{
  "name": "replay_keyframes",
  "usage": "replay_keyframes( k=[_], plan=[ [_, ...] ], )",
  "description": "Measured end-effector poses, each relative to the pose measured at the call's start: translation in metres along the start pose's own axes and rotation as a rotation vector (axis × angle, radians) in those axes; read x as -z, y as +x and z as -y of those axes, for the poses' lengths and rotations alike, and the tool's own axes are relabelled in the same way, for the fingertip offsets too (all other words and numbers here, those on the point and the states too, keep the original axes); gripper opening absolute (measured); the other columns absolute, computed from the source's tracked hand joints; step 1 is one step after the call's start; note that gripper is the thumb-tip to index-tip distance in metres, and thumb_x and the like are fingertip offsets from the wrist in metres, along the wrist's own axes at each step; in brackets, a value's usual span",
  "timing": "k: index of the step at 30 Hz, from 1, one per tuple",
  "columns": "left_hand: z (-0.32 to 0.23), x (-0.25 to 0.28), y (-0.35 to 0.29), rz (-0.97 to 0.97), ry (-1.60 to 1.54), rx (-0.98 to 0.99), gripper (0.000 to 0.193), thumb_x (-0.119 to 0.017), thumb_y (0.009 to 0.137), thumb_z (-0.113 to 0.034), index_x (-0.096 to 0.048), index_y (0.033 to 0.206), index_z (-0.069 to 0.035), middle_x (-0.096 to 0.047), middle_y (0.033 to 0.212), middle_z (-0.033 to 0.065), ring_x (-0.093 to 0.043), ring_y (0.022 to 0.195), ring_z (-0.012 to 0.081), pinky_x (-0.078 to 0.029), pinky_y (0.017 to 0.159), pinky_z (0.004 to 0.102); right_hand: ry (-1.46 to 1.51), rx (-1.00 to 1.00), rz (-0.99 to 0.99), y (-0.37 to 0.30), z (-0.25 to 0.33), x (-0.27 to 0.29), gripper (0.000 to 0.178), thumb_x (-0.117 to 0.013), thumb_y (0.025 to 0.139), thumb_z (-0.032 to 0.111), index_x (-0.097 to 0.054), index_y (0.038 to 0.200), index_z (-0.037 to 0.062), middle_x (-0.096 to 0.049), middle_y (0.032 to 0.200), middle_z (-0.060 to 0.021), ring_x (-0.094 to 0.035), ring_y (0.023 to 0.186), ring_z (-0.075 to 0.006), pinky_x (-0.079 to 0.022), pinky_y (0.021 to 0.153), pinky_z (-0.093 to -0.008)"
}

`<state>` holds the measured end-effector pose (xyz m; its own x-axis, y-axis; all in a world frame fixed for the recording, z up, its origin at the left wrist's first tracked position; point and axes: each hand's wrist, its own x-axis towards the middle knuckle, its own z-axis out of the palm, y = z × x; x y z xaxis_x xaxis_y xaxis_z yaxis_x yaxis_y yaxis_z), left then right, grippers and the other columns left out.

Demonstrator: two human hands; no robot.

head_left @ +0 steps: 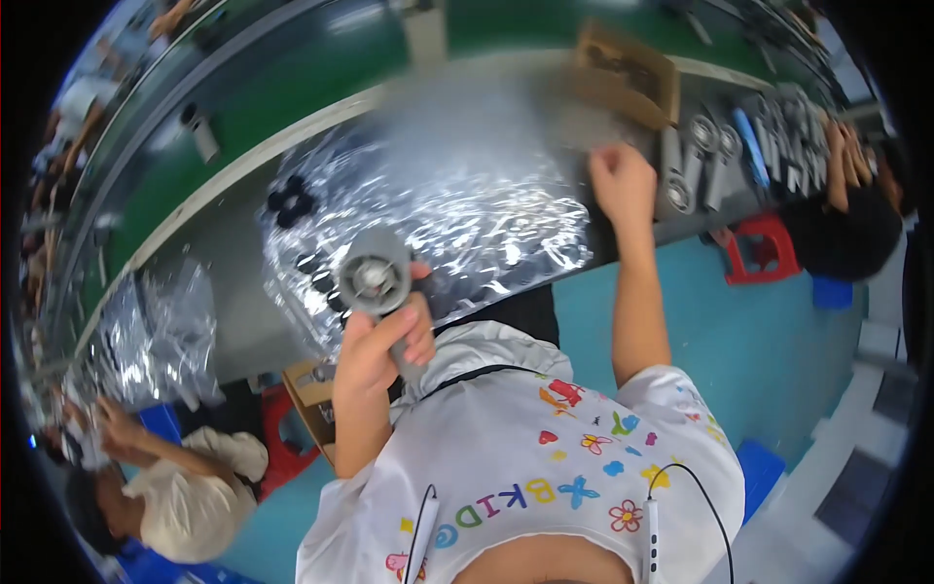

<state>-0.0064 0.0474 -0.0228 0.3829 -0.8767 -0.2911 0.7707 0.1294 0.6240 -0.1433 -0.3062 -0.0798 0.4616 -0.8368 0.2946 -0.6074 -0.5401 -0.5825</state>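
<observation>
Grey plastic is what the person's left hand [377,343] is wrapped around: a small grey handheld fan with a round head and a short handle [375,282], held up over the near edge of the grey workbench [233,321]; the fingers are clenched about the handle, the thumb lies along its side, and the round head with its pale hub faces up towards the camera. It looks light and rigid, a hollow moulded shell, and I would judge the handle the right place to hold it, since the grille and the blades behind it seem the parts most likely to crack or bend under a squeeze; the smooth casing may be a little slippery. Behind it, crinkled clear plastic film [457,214] is spread over the bench, with small black round parts [290,200] lying on it. The right hand [623,183] reaches well away to the far right, resting at the bench beside a row of similar grey fans lying on their sides [696,161]; the picture is smeared there, so I cannot tell whether it grips anything or lies loose. An open brown cardboard box [628,76] stands just beyond that hand; a co-worker's hands [844,156] are busy farther right, and another person [165,487] sits low on the left.
</observation>
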Motion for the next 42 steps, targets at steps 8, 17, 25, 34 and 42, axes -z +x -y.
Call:
replay_keyframes(
  k=[8,17,25,34,42],
  plan=[
    [-0.002,-0.003,0.016,-0.136,-0.144,0.001,0.031,-0.057,0.099,-0.011,-0.051,0.129,-0.003,-0.051,0.08,0.0054,-0.051,0.062,0.0149,-0.045,0.058,0.0337,0.317,-0.01,-0.063,0.006,0.016,0.013,0.016,-0.069,0.095,0.015,-0.064,0.098,0.0005,-0.068,0.087,-0.0035,-0.062,0.068,-0.0097,-0.05,0.06,-0.0231],
    [-0.003,-0.007,0.018,-0.191,-0.1,-0.033,0.03,-0.061,0.097,-0.011,-0.048,0.123,-0.006,-0.054,0.085,0.0069,-0.055,0.067,0.0161,-0.046,0.06,0.0348,1.134,0.02,0.502,-0.049,0.154,0.026,0.014,-0.07,0.092,-0.001,-0.069,0.105,-0.0043,-0.071,0.092,-0.0084,-0.068,0.074,-0.0146,-0.056,0.061,-0.0276],
    [0.004,-0.012,0.014,-0.29,0.125,-0.252,0.032,-0.062,0.097,-0.008,-0.042,0.122,-0.001,-0.058,0.089,0.0056,-0.057,0.068,0.0134,-0.05,0.063,0.0313,0.865,0.474,0.598,-0.073,0.2,-0.001,0.011,-0.073,0.086,-0.002,-0.073,0.097,-0.0018,-0.07,0.102,-0.0099,-0.066,0.087,-0.0132,-0.053,0.073,-0.0257],
    [0.002,-0.01,0.003,-0.246,0.317,-0.344,0.045,-0.059,0.1,-0.007,-0.036,0.138,0.001,-0.056,0.091,0.0042,-0.055,0.068,0.0086,-0.049,0.059,0.0261,0.875,0.508,0.687,-0.076,0.198,-0.011,0.012,-0.078,0.083,0.003,-0.08,0.094,0.0046,-0.06,0.102,-0.0047,-0.062,0.081,-0.0127,-0.052,0.069,-0.0266],
    [-0.001,-0.003,-0.002,-0.251,0.254,-0.317,0.047,-0.058,0.101,-0.007,-0.035,0.141,0.001,-0.056,0.094,0.0053,-0.055,0.068,0.0101,-0.05,0.059,0.0278,0.716,0.651,0.641,-0.086,0.207,-0.009,0.018,-0.076,0.083,0.0,-0.079,0.101,0.0026,-0.062,0.104,-0.011,-0.064,0.086,-0.0197,-0.052,0.076,-0.0309]
  ],
)
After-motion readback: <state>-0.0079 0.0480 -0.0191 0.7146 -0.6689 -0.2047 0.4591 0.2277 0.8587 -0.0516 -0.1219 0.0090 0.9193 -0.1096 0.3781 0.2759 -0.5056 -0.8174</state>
